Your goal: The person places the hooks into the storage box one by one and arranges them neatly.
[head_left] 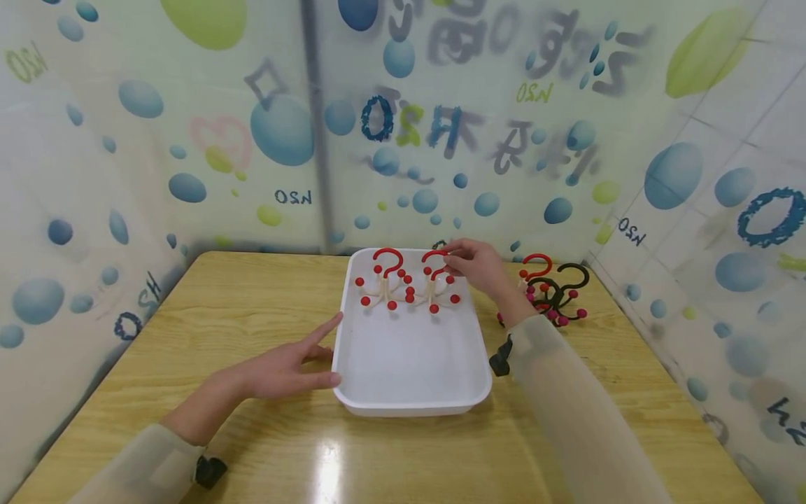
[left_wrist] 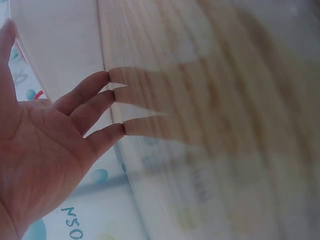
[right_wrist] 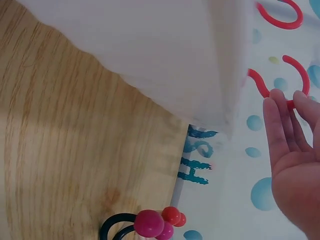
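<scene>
A white plastic tray [head_left: 409, 364] sits on the wooden table. My left hand [head_left: 283, 367] rests at its left side, fingers extended and spread, with thumb and index fingertip right at the rim. In the left wrist view, the other fingertips [left_wrist: 102, 79] of that hand meet the tabletop. Two cream multi-arm hanging hooks with red ball tips stand side by side at the tray's far end. My right hand [head_left: 481, 269] pinches the red top hook [right_wrist: 303, 75] of the right hanging hook [head_left: 431, 288]. The left hanging hook [head_left: 386, 288] stands free of both hands.
Right of the tray, more hanging hooks lie bunched together: a black one [head_left: 554, 297] with magenta balls and one with a red top hook [head_left: 536, 264]. A patterned wall [head_left: 403, 175] borders the back of the wooden table [head_left: 264, 301].
</scene>
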### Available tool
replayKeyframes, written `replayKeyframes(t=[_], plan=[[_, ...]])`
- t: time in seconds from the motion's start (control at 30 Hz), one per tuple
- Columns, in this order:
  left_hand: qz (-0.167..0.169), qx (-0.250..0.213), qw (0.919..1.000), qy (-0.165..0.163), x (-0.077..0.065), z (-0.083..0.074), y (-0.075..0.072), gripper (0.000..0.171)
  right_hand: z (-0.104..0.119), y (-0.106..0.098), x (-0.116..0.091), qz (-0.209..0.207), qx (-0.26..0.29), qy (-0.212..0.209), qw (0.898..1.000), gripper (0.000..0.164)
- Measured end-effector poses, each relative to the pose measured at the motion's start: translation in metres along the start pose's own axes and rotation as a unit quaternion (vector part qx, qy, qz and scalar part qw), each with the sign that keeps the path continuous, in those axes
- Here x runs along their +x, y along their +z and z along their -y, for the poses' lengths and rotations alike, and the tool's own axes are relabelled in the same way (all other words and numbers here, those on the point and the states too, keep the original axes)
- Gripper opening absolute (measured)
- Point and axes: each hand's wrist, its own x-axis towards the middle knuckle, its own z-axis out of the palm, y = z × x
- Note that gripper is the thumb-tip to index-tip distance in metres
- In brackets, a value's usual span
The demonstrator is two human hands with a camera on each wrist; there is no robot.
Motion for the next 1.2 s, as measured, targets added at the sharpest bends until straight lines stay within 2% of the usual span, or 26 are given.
replayKeyframes(t=[0.27, 0.63, 0.83, 1.2], plan=[[-0.002, 0.0, 1.0, 0.0, 0.0, 0.0, 0.001, 0.107, -0.004, 0.001, 0.0, 0.004, 0.017, -0.005, 1.0, 0.026], [0.003, -0.006, 1.0, -0.002, 0.0, 0.001, 0.001, 0.106, -0.008, -0.003, -0.001, 0.003, 0.006, -0.005, 1.0, 0.032], [0.005, -0.011, 0.9999, -0.005, 0.001, 0.001, 0.001, 0.107, -0.008, -0.015, -0.01, 0.002, 0.025, -0.022, 0.999, 0.036], [0.002, -0.002, 1.0, -0.005, 0.0, -0.002, 0.001, 0.105, -0.001, -0.041, -0.038, 0.003, -0.011, -0.052, 0.999, 0.035]])
